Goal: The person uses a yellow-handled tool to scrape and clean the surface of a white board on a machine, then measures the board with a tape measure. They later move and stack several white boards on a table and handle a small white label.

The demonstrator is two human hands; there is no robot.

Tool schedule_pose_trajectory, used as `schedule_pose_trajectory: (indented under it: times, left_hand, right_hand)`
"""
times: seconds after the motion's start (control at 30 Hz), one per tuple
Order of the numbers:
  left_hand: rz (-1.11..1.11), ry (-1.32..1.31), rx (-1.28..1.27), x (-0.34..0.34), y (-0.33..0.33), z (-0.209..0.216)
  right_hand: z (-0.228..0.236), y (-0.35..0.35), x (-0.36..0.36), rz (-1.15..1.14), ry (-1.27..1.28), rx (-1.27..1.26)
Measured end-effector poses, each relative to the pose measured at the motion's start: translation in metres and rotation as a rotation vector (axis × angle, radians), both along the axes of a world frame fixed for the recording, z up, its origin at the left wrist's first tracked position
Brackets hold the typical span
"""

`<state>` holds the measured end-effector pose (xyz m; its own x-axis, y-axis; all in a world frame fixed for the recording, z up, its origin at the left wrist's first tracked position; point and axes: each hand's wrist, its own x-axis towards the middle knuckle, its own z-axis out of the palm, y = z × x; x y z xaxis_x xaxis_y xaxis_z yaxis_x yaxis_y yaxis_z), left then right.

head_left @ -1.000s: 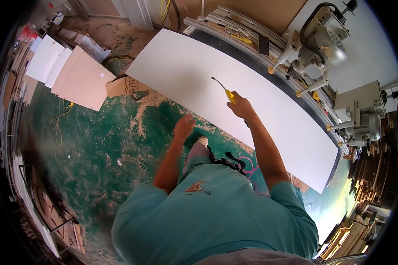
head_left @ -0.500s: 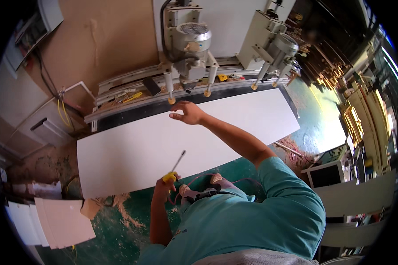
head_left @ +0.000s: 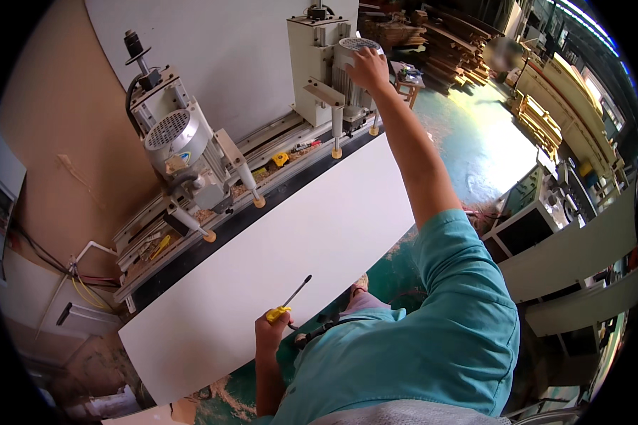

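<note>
Grips a yellow-handled tool (head_left: 278, 314) in the closed left hand (head_left: 268, 334), beside the near edge of a long white panel (head_left: 262, 262), slanting its thin shaft away over the surface. Reaches with the right hand (head_left: 368, 69), well apart from the left, past the far edge of the black worktop (head_left: 166, 281) beneath the panel, near its right corner, laying spread fingers across the top rim of a grey motor (head_left: 341, 79); cannot tell how firmly. Faces a second grey motor (head_left: 174, 138), farther left along that far edge, with a small yellow object (head_left: 281, 159) between the two.
</note>
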<state>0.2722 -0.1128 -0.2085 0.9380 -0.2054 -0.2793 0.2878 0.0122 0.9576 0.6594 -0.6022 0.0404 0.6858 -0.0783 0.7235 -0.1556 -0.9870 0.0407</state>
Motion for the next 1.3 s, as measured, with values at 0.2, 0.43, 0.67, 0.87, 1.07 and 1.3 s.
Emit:
schedule_pose_trajectory:
  times: [0.2, 0.43, 0.67, 0.87, 1.07, 1.3]
  left_hand:
    - [-0.082, 0.154, -0.386, 0.086, -0.133, -0.007]
    - [-0.18, 0.204, 0.174, 0.131, -0.271, 0.007]
    - [-0.015, 0.403, 0.45, 0.133, -0.306, 0.01]
    - [-0.061, 0.352, 0.513, 0.143, -0.325, 0.018]
    - [-0.21, 0.305, 0.53, 0.159, -0.35, 0.002]
    - [-0.331, 0.297, 0.562, 0.184, -0.348, -0.015]
  right_hand:
    - [0.026, -0.078, 0.055, 0.119, 0.068, -0.23]
    - [-0.174, -0.119, -0.056, 0.575, -0.198, 0.437]
    - [-0.414, -0.218, -0.011, -0.088, 0.25, 0.84]
    - [-0.41, -0.289, 0.101, -0.293, 0.26, 0.986]
    - [-0.405, -0.309, 0.031, -0.494, 0.397, 1.149]
    - [-0.41, -0.372, -0.311, -0.919, 0.438, 0.884]
